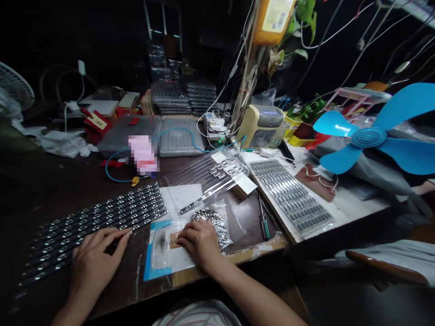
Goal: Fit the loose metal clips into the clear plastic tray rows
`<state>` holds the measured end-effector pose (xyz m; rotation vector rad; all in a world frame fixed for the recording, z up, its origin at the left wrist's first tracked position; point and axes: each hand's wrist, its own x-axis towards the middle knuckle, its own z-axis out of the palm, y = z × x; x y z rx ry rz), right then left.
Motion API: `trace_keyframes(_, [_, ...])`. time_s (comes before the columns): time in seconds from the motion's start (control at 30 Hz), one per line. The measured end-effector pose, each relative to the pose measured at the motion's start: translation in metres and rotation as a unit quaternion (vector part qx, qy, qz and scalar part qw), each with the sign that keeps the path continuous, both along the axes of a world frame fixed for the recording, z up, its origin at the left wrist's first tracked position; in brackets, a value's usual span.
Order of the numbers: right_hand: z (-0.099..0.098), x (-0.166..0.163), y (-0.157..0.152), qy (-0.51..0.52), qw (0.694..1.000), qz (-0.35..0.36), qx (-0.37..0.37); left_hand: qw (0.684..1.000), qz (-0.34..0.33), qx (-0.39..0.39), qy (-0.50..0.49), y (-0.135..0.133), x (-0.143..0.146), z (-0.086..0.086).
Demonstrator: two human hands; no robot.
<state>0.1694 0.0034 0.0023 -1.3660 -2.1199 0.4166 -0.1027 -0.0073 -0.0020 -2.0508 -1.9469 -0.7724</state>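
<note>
My left hand (pixel 97 258) is at the near edge of several long rows of dark parts with shiny metal pieces (pixel 102 217). Its thumb and forefinger are pinched together; a tiny bright spot shows at their tips, too small to name. My right hand (pixel 200 240) rests with fingers bent and pressed together over a small brown patch (pixel 174 241) on a blue-and-white sheet (pixel 149 265). What those fingers hold, if anything, is hidden. Right behind that hand lies a clear plastic bag of small shiny metal pieces (pixel 222 226).
Beyond the bag lies a clear grooved tray (pixel 190 174) holding some dark parts. To the right are a green-handled screwdriver (pixel 264 226), a filled clear tray (pixel 292 194) and a blue-bladed fan (pixel 369 137). Stacked trays (pixel 170 97) and a cream-coloured device (pixel 261 124) stand behind.
</note>
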Motion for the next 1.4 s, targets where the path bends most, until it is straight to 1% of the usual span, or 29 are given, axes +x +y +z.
trace_keyframes(0.07, [0.0,-0.001,0.0,-0.008,1.0,0.0,0.0,1.0,0.004,-0.002,0.008,-0.003,-0.005,0.0])
trace_keyframes(0.17, [-0.002,-0.002,0.0,-0.018,1.0,0.0,0.006,1.0,-0.008,0.001,0.004,-0.003,-0.005,-0.001])
trace_keyframes(0.3, [-0.003,-0.003,0.0,-0.026,0.999,0.01,0.021,0.999,-0.034,-0.004,-0.006,0.004,0.008,0.002])
trace_keyframes(0.43, [-0.004,-0.003,0.002,-0.02,0.999,0.011,0.034,0.998,-0.054,-0.042,-0.012,0.005,0.015,0.01])
trace_keyframes(0.63, [-0.003,-0.004,0.003,-0.031,0.998,-0.004,0.051,0.997,-0.028,-0.069,-0.003,-0.003,0.009,0.018])
trace_keyframes(0.73, [-0.002,-0.005,0.003,-0.036,0.997,0.016,0.065,0.997,-0.018,-0.073,0.001,0.0,0.012,0.019])
trace_keyframes(0.8, [-0.001,-0.006,0.002,-0.044,0.996,0.029,0.071,0.997,-0.019,-0.072,-0.001,0.002,0.015,0.02])
trace_keyframes(0.9, [0.0,-0.006,0.0,-0.055,0.995,0.028,0.079,0.997,-0.038,-0.068,-0.001,0.003,0.018,0.02])
trace_keyframes(0.97, [0.0,-0.006,-0.002,-0.059,0.994,0.019,0.085,0.997,-0.041,-0.064,0.012,-0.001,0.014,0.019])
trace_keyframes(1.1, [-0.003,-0.006,-0.001,-0.068,0.992,0.012,0.102,0.998,-0.01,-0.048,0.043,-0.01,-0.001,0.014])
trace_keyframes(1.17, [-0.005,-0.005,0.0,-0.072,0.991,0.018,0.11,0.998,-0.008,-0.039,0.041,-0.011,-0.003,0.015])
trace_keyframes(1.27, [-0.005,-0.004,-0.001,-0.069,0.991,0.024,0.109,0.998,-0.043,-0.038,0.013,-0.002,0.012,0.025])
trace_keyframes(1.4, [-0.005,-0.004,-0.002,-0.075,0.992,0.027,0.103,0.988,-0.135,-0.076,-0.016,0.034,0.056,0.038])
